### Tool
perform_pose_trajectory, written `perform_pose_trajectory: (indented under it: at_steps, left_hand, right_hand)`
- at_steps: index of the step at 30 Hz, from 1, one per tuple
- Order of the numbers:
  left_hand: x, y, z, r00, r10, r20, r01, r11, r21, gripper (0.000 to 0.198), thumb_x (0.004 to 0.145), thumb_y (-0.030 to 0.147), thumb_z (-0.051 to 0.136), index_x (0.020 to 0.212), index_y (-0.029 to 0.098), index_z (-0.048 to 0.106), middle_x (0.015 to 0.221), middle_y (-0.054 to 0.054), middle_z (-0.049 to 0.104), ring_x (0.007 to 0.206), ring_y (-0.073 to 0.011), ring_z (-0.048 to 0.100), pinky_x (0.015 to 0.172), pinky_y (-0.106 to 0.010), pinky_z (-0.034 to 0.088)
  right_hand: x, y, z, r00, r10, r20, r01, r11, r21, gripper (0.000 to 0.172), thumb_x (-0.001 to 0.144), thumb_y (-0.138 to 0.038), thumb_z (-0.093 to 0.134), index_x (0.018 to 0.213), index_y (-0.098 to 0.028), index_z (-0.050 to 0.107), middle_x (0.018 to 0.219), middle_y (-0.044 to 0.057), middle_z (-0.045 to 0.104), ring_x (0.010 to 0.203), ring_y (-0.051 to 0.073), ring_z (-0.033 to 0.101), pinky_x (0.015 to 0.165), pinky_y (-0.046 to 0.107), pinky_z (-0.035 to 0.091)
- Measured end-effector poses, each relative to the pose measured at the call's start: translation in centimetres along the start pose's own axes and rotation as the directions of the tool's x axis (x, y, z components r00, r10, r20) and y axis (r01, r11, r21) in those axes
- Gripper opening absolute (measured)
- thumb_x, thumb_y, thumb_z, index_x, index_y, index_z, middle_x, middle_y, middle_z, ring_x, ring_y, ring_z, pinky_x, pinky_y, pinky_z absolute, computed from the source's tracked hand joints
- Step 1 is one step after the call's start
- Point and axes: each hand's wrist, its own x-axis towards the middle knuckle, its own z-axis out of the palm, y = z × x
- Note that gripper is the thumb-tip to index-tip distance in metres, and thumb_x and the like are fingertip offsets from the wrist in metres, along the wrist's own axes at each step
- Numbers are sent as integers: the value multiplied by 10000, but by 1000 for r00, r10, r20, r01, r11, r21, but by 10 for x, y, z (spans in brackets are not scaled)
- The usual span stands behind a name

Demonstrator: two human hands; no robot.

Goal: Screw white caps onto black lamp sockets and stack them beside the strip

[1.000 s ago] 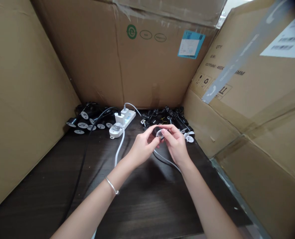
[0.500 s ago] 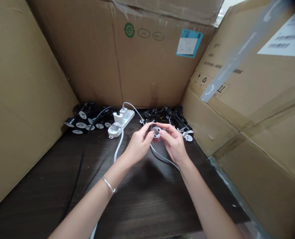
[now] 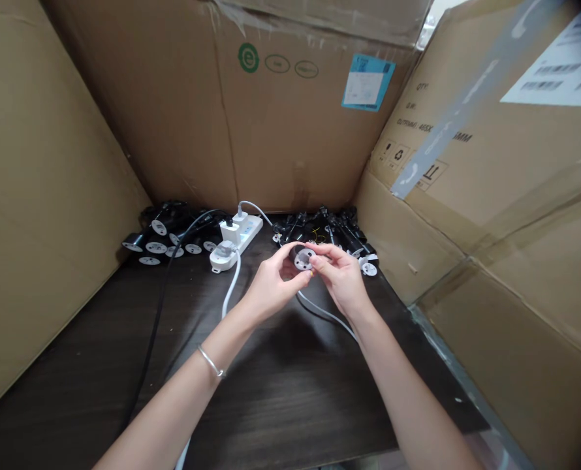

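Both my hands meet above the dark wooden table (image 3: 295,405) and pinch one small round part (image 3: 303,258), black with a white disc face. My left hand (image 3: 271,287) grips it from the left with thumb and fingers; a silver bracelet (image 3: 209,362) sits on that wrist. From the right, my right hand (image 3: 342,281) holds the same part by its fingertips. A grey cable (image 3: 324,313) runs under my right hand across the table.
A white power strip (image 3: 236,238) with plugs lies at the back, its white cord (image 3: 229,294) and a black cord (image 3: 156,333) trailing toward me. Piles of similar black parts lie at back left (image 3: 168,235) and back right (image 3: 334,232). Cardboard boxes (image 3: 295,117) wall in three sides.
The hands have turned the small part so its white face shows more plainly. The view has drifted slightly; both hands stay together at the same spot.
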Motion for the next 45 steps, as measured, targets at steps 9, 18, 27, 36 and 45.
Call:
perform_pose_trajectory:
  at_steps: [9, 18, 27, 36, 45]
  left_hand:
    - [1, 2, 1, 992, 24, -120, 1, 979, 203, 431, 775, 286, 575, 1170, 147, 475, 1011, -83, 603, 868, -170, 587, 750, -275, 490]
    - [0, 2, 8, 980, 36, -195, 75, 843, 532, 434, 767, 191, 558, 1188, 116, 485, 847, -57, 647, 727, -151, 599, 710, -267, 467]
    - [1, -3, -2, 957, 92, -275, 51, 880, 472, 366, 754, 263, 605, 1097, 152, 536, 901, -65, 655, 779, -185, 622, 718, -291, 481]
    - [3, -8, -1, 976, 39, -214, 31, 948, 317, 470, 735, 282, 625, 1168, 149, 497, 915, -76, 646, 814, -181, 614, 751, -302, 491]
    - [0, -3, 4, 989, 15, -148, 10, 986, 168, 475, 733, 290, 628, 1158, 136, 484, 995, -89, 627, 897, -180, 605, 820, -304, 486]
  right_hand:
    - [-9, -5, 10, 970, -208, -123, 148, 915, -376, 184, 722, -250, 625, 889, -173, 614, 899, 44, 608, 721, 120, 585, 665, 260, 518]
    - [-10, 3, 8, 899, -432, -69, 211, 566, -797, 46, 759, -164, 535, 790, -155, 569, 785, 36, 562, 680, 120, 550, 653, 256, 484]
    - [-13, -4, 8, 857, -514, -45, 272, 523, -808, 59, 781, -185, 524, 794, -176, 581, 801, 48, 574, 710, 134, 544, 691, 285, 477]
    - [-4, -8, 4, 973, -129, -190, 62, 945, -320, 171, 669, -254, 674, 780, -137, 618, 762, 38, 641, 691, 128, 605, 671, 269, 525]
    - [-6, 0, 4, 945, -272, -183, 157, 865, -476, 174, 719, -231, 616, 857, -168, 529, 801, 17, 564, 707, 107, 564, 661, 234, 489]
